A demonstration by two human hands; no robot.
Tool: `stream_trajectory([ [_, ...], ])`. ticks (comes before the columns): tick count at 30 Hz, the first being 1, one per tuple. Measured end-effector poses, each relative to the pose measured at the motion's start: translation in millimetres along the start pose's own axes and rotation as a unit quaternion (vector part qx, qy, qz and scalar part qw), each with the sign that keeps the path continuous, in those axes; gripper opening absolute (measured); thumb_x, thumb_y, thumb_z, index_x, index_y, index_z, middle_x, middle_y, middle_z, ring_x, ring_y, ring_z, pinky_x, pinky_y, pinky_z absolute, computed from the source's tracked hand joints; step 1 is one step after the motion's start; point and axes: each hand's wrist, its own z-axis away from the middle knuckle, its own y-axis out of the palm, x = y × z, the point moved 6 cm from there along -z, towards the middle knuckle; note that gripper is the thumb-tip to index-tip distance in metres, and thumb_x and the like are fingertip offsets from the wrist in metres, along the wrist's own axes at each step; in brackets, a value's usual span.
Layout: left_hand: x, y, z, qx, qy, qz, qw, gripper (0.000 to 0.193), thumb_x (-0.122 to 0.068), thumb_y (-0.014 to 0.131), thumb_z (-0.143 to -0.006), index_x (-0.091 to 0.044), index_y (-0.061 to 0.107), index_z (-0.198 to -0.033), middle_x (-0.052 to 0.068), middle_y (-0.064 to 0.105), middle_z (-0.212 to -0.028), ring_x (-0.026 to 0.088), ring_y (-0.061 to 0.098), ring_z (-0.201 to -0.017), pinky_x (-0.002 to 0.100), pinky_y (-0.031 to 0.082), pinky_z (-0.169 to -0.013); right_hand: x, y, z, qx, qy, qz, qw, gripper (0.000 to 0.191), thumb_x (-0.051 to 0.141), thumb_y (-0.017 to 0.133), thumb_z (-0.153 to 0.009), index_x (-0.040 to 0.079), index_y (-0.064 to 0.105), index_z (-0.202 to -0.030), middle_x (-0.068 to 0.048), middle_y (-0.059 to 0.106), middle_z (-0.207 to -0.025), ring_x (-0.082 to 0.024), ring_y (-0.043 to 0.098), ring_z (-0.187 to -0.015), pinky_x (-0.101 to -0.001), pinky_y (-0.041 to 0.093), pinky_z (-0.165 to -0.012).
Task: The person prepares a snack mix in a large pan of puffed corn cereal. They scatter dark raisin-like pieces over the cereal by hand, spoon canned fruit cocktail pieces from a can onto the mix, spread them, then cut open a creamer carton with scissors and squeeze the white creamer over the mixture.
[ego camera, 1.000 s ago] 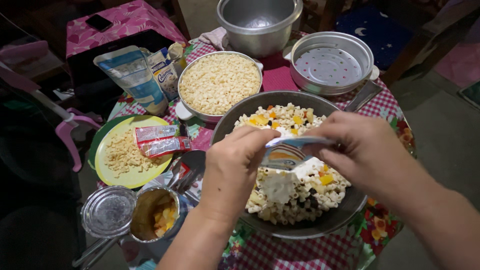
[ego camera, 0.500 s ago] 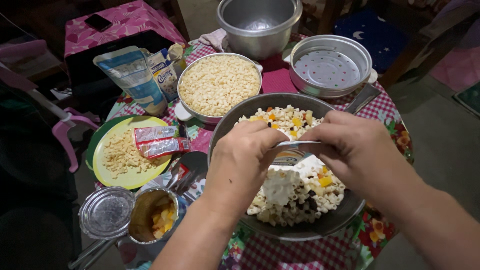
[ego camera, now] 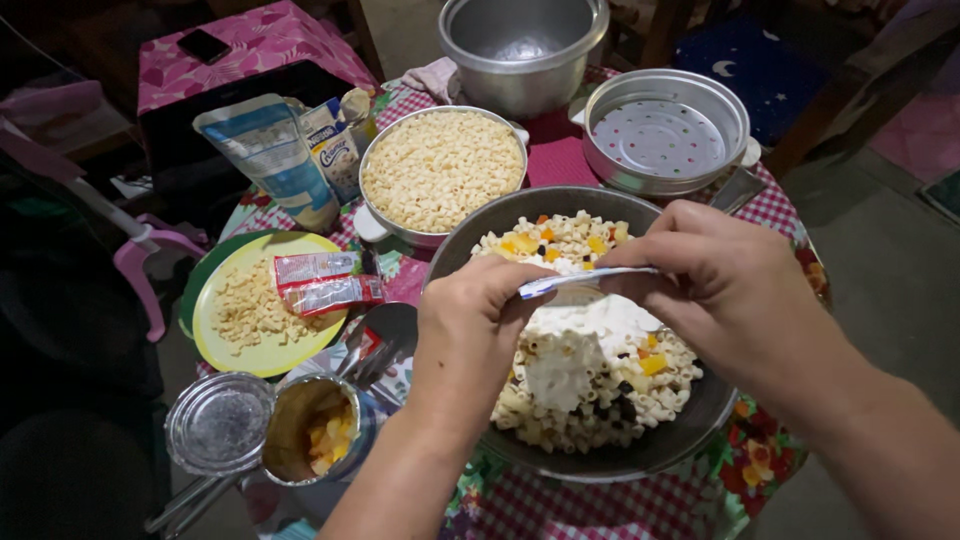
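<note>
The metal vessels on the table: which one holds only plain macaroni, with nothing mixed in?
The white-handled pot behind the big mixing bowl. The bowl's macaroni carries fruit pieces and white cream; the steamer tray and deep pot hold no pasta.

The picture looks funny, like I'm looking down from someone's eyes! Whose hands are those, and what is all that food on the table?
You guessed it: a small camera sits on a person's head and looks down, so you see what they see. There is no machine here, only a person's two bare hands. The left hand and the right hand together pinch a flattened pouch over a big dark bowl. The bowl holds macaroni with little orange and dark bits, and a white creamy blob lies on top.

Around it on the checked tablecloth stand a pot of plain macaroni, an empty metal pot, a steamer tray with holes, a yellow plate with two red packets, a blue and white bag, and an opened can of fruit with its lid beside it.
</note>
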Motion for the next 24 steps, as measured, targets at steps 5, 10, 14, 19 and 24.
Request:
stream_trajectory([
  [5,-3.4,1.0,1.4,0.001,0.016,-0.024,1.0,0.022,0.001,0.078,-0.079,-0.009,0.079,-0.098,0.011,0.075,-0.087,0.025,0.073,-0.077,0.035,0.056,-0.068,-2.6,5.1,-9.7,0.057,0.009,0.024,0.998,0.035,0.007,0.082,-0.072,0.016,0.08,-0.105,-0.001,0.069,-0.081,-0.014,0.07,-0.07,-0.0312,0.055,-0.061],
  [10,-1.6,1.9,-3.5,0.023,-0.018,0.043,0.999,0.022,0.002,0.076,-0.08,-0.008,0.077,-0.1,0.011,0.075,-0.091,0.023,0.075,-0.079,0.033,0.059,-0.068,-5.4,3.7,-8.3,0.062,0.039,0.045,0.996,0.037,0.005,0.082,-0.072,0.017,0.081,-0.107,-0.002,0.069,-0.078,-0.014,0.068,-0.071,-0.0329,0.053,-0.063],
  [14,1.1,3.7,-5.4,0.047,-0.053,0.06,0.996,0.021,-0.003,0.08,-0.078,-0.007,0.076,-0.098,0.011,0.074,-0.092,0.023,0.074,-0.078,0.033,0.058,-0.065,-3.7,1.3,-6.3,0.053,0.062,0.019,0.996,0.034,0.004,0.081,-0.072,0.017,0.081,-0.104,-0.001,0.071,-0.076,-0.014,0.066,-0.072,-0.0325,0.052,-0.061],
  [19,3.1,2.8,-7.8,0.039,-0.062,0.008,0.997,0.013,-0.007,0.082,-0.079,-0.008,0.079,-0.092,0.009,0.075,-0.084,0.021,0.072,-0.072,0.033,0.055,-0.063,-2.3,-2.8,-4.3,0.034,0.076,-0.002,0.997,0.031,0.001,0.079,-0.073,0.015,0.082,-0.101,0.0,0.071,-0.076,-0.011,0.068,-0.07,-0.0306,0.053,-0.062],
  [24,5.1,1.2,-6.5,0.012,-0.074,0.061,0.995,0.013,-0.003,0.079,-0.08,-0.008,0.079,-0.093,0.008,0.074,-0.08,0.02,0.07,-0.071,0.032,0.053,-0.065,-12.9,-1.4,-7.5,0.008,0.093,-0.089,0.992,0.021,0.006,0.082,-0.076,0.009,0.082,-0.097,0.0,0.068,-0.079,-0.011,0.063,-0.071,-0.0298,0.05,-0.062],
])
